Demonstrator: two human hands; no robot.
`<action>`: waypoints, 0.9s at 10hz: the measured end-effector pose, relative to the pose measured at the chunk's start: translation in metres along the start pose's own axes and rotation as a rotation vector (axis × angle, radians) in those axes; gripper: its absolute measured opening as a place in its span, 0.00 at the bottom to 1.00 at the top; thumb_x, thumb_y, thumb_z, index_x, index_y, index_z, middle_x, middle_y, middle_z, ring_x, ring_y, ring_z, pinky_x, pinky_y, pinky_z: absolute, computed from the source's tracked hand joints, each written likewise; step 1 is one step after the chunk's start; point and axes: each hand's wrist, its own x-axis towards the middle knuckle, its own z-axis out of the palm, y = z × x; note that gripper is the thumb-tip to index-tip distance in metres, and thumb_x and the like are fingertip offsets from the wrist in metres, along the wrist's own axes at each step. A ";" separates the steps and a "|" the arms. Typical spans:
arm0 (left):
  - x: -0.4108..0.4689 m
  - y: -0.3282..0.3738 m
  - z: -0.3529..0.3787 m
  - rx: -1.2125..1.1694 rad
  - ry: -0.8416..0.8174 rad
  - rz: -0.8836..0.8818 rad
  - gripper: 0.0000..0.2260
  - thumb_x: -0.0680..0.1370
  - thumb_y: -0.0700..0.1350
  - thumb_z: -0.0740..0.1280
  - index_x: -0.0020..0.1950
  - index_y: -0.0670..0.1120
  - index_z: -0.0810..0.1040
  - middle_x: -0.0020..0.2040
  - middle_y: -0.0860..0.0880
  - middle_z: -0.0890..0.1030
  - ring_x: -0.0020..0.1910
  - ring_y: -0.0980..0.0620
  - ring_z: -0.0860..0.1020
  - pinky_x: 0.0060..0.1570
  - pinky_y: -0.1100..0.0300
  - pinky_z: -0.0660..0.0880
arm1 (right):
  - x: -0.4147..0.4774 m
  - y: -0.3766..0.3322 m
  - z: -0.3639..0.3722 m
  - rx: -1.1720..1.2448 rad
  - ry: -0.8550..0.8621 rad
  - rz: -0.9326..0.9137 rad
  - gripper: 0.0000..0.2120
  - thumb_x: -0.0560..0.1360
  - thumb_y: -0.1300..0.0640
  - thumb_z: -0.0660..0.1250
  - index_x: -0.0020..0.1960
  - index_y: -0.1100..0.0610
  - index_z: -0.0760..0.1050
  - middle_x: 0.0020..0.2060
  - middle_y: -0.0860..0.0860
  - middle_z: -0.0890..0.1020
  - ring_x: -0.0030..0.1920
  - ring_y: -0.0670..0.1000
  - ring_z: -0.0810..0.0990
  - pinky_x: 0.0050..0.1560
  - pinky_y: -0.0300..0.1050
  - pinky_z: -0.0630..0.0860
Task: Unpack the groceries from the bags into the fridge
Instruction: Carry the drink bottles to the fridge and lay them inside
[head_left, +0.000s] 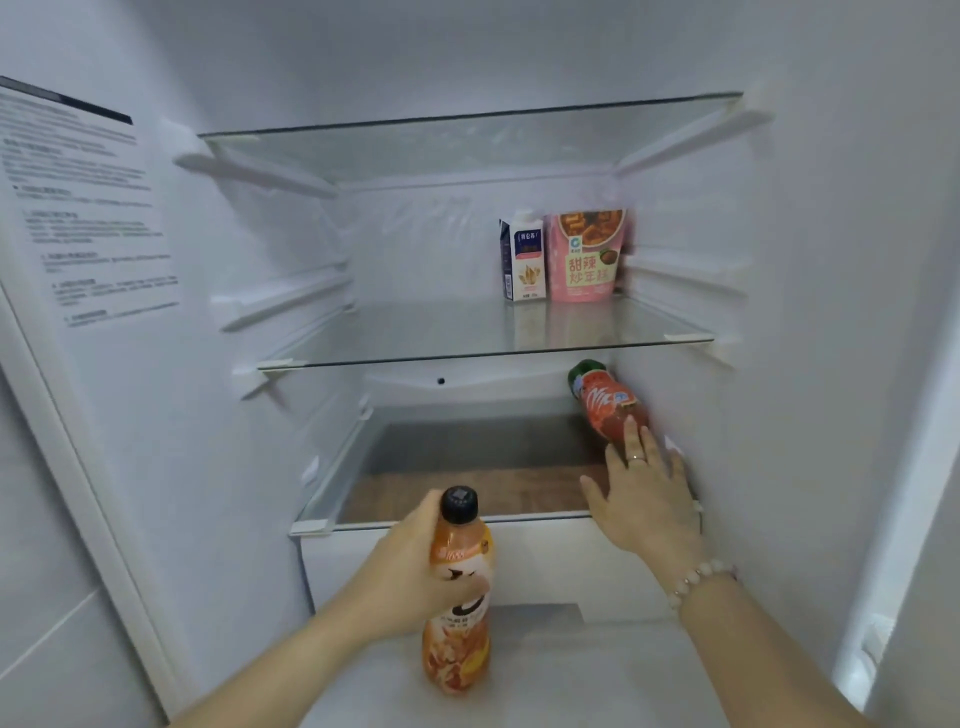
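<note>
Orange bottle (457, 597): upright in your left hand, out in front of the fridge (270, 426) and below the lip of the lowest shelf. It is not yet inside.
Left hand (410, 577): fingers and thumb wrapped round the bottle's upper body, a full grip just under the black cap (460, 504).
Red bottle (608, 410): on the lowest shelf, tipped with its green cap (582, 371) toward the back, against the right wall (whether it lies quite flat I cannot tell).
Right hand (644, 493): fingers straight and spread, tips on the red bottle's base end. It grasps nothing, only touches.
Step in hand: my reading is that you are settling the red bottle so the orange one can go in beside it.
Doing it well: see that the red bottle will not roll before you let go. Then lift the orange bottle over the lip and set it just left of the red one. Headroom under the glass above looks tight for a standing bottle.
Lowest shelf (358, 522): glass, above a white drawer (545, 561).
Middle shelf (415, 358): a carton (524, 260) and a pink pouch (584, 260) stand touching at the back right.
Writing: the pouch reads 甜辣炒年糕. The carton's characters are too small to read, and the orange bottle shows a large dark "0", the rest blurred.
Printed sheet (88, 208): on the left, its lines illegible.
</note>
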 end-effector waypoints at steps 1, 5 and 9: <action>-0.102 0.002 -0.041 0.193 -0.045 0.037 0.21 0.64 0.52 0.72 0.51 0.61 0.66 0.46 0.61 0.78 0.45 0.60 0.77 0.45 0.66 0.73 | 0.001 0.005 0.002 0.047 -0.015 -0.016 0.29 0.80 0.41 0.48 0.76 0.54 0.55 0.77 0.54 0.41 0.77 0.54 0.41 0.74 0.55 0.43; -0.040 0.076 -0.033 0.078 0.402 0.577 0.26 0.66 0.54 0.73 0.61 0.57 0.69 0.61 0.62 0.74 0.60 0.61 0.75 0.55 0.72 0.72 | 0.006 0.017 0.004 0.592 0.175 -0.006 0.24 0.77 0.51 0.64 0.71 0.55 0.65 0.76 0.52 0.58 0.75 0.53 0.56 0.71 0.46 0.59; 0.089 0.020 0.015 0.591 0.206 0.847 0.31 0.62 0.43 0.78 0.61 0.47 0.70 0.65 0.48 0.72 0.65 0.48 0.68 0.52 0.59 0.78 | -0.053 -0.041 -0.028 0.761 0.590 -0.348 0.18 0.66 0.44 0.69 0.52 0.52 0.81 0.45 0.43 0.81 0.40 0.41 0.80 0.43 0.34 0.78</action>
